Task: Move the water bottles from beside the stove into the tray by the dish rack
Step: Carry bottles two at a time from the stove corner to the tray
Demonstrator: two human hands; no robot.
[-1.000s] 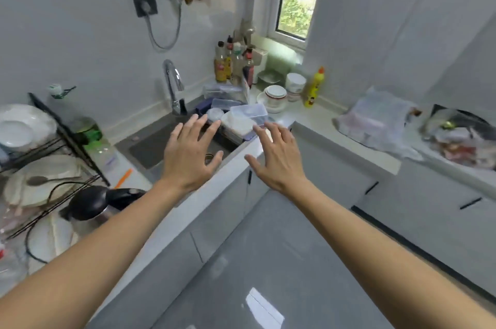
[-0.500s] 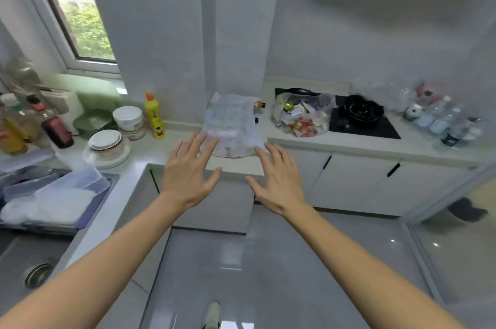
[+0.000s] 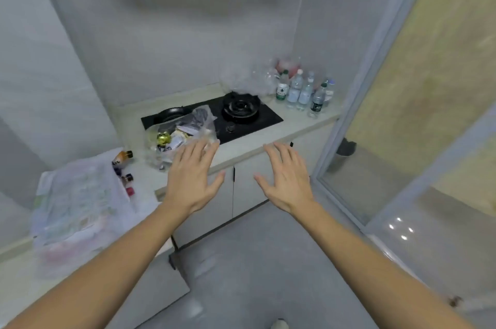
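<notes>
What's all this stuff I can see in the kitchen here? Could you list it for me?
water bottles: about five or six, clear with green or white caps, standing on the counter right of the stove
stove: one, black, set into the counter
burner: one, black, right side of the stove
pan: one, black, left side of the stove
clear bag: one, transparent, full of mixed wrappers, on the stove's front left
crumpled clear plastic: some, behind the burner by the wall
printed plastic bag: one, whitish, on the left counter
small bottles: a few, dark caps, beside the printed bag
cabinet doors: grey, under the counter
left hand: open, raised, empty
right hand: open, raised, empty
</notes>
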